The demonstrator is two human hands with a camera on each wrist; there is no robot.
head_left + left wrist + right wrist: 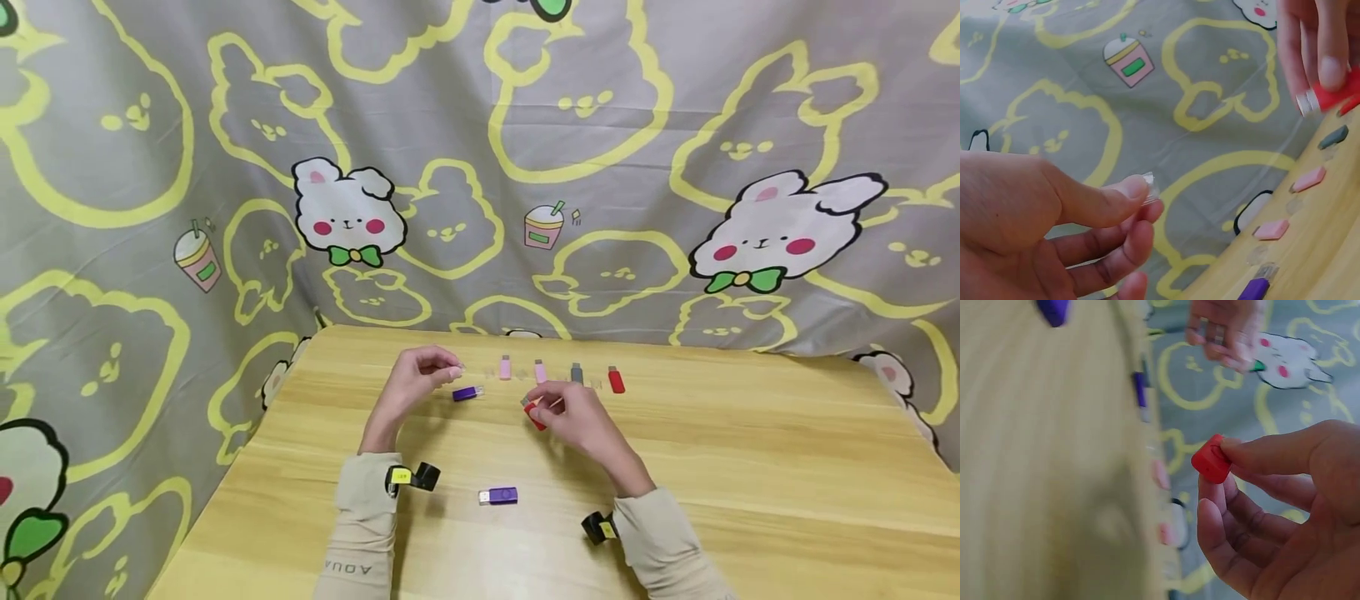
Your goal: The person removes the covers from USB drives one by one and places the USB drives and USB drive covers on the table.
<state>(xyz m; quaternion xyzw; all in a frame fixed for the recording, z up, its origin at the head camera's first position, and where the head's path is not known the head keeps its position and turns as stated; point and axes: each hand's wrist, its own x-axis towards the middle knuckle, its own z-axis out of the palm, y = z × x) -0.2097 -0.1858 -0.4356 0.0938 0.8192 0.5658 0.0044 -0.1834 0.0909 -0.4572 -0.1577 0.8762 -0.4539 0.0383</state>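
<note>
"What do the hands hold?"
"The left hand (pixel 416 382) pinches a small clear piece (pixel 1152 189); the right hand (pixel 576 414) pinches a red USB stick (pixel 536 415) above the worktop (pixel 750 475)."
"And around them?"
"A purple stick (pixel 464 394) near the left hand; beyond, two pink sticks (pixel 505 368), a grey stick (pixel 577 374) and another red stick (pixel 617 382)."

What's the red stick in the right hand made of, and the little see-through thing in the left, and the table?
Red stick: probably plastic, smooth with a soft sheen; its silvery tip shines like metal. See-through thing: likely glossy clear plastic, since light glints on it. Table: looks like wood, with streaky yellow-brown grain and a slight shine, but the grain might be printed.
</note>
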